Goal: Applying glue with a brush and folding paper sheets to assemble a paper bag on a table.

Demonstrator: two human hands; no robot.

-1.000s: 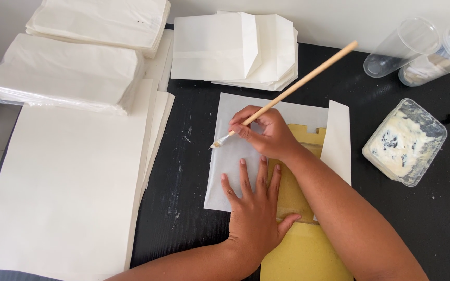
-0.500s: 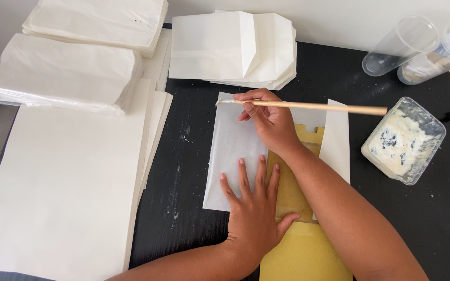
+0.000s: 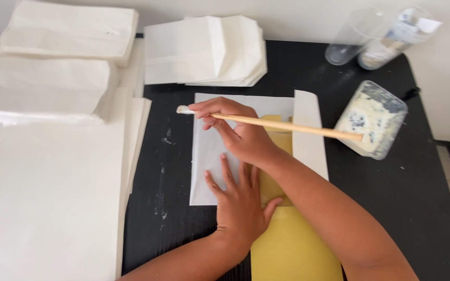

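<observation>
right hand (image 3: 246,136) pinches brush (image 3: 287,126); left hand (image 3: 240,200) spread flat on white bag (image 3: 209,161).

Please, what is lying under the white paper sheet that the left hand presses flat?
Under the white paper sheet lies a yellow card, sticking out below and near the right hand. The left hand and both forearms cover its middle. Around it is the black mat.
</observation>
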